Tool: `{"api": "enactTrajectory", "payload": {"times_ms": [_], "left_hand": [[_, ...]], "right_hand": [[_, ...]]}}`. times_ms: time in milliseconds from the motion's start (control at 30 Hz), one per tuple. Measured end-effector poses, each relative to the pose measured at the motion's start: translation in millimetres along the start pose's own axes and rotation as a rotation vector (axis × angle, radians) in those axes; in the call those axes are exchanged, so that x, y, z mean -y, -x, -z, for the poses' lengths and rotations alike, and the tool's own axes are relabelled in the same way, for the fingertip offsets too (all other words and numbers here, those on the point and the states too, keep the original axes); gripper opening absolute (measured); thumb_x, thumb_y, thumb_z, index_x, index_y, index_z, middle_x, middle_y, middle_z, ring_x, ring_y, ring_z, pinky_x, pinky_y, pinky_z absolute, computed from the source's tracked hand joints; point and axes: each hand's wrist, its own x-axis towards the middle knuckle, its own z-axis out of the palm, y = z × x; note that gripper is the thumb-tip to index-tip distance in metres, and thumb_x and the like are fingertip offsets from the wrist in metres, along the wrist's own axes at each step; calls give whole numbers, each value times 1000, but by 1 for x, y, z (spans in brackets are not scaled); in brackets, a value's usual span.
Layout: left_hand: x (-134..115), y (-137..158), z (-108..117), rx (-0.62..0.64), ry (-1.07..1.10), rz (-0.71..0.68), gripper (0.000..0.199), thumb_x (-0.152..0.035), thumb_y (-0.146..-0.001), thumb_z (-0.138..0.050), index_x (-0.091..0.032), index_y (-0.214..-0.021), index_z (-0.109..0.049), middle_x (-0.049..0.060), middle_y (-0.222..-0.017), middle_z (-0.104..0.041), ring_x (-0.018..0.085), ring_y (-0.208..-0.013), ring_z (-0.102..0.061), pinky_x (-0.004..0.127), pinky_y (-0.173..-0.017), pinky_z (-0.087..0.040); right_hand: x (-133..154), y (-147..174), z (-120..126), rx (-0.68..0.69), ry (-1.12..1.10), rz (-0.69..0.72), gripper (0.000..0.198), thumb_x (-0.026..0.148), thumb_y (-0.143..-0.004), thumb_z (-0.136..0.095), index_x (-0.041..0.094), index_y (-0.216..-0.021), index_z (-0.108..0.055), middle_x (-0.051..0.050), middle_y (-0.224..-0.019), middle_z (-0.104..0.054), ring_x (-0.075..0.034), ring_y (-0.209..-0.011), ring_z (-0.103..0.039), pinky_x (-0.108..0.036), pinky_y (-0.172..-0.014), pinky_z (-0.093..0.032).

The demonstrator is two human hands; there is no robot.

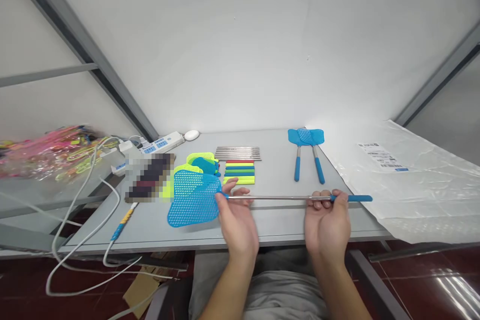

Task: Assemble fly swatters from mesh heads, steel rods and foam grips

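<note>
Grey tabletop [277, 165] below, left hand [240, 225] pinches a blue swatter [195, 199] at its neck, right hand [330, 220] by its handle [360, 198].

bright, even light over table [275, 172] | glare on floor [459, 287] to its lower right | pixelated patch [150, 178] at its left | edges stretched

The long swatter's head [193, 200] is blue mesh, its rod [277, 198] silver. The table [273, 160] is grey; the bagged bundle [52, 147] seems mainly pink and yellow.
</note>
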Motion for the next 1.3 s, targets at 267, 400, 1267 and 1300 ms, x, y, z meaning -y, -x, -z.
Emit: {"api": "enactTrajectory", "payload": {"times_ms": [267,400,1267,1300], "left_hand": [[26,26,-27,94,18,131,36,-54,-94,-44,-23,-100,-61,6,-127,-55,12,-84,-59,24,-66,-47],[28,29,-29,179,6,234,35,-55,-94,-46,-23,-97,-61,7,-130,-56,15,-91,-61,28,-76,-50],[-30,-40,-25,276,-219,180,36,-54,-91,-50,-18,-91,-59,0,-61,-59,17,-69,-59,31,-75,-47],[-31,-43,-31,364,-297,192,38,-55,-93,-47,-18,-94,-59,1,-64,-61,17,-72,-59,31,-76,-47]], "right_hand": [[-11,9,-9,29,-16,-21,21,39,-91,-59,22,-84,-49,7,-70,-34,-8,-57,-36,-21,-57,-39],[-25,23,-18,113,2,-179,25,47,-89,-59,24,-84,-51,7,-67,-35,-9,-57,-39,-22,-58,-41],[-12,34,1,590,661,-152,29,46,-89,-58,20,-100,-59,6,-60,-42,-10,-52,-36,-23,-50,-27],[-8,32,1,613,766,-57,30,46,-90,-56,20,-104,-59,5,-62,-42,-11,-53,-38,-24,-51,-28]]}}
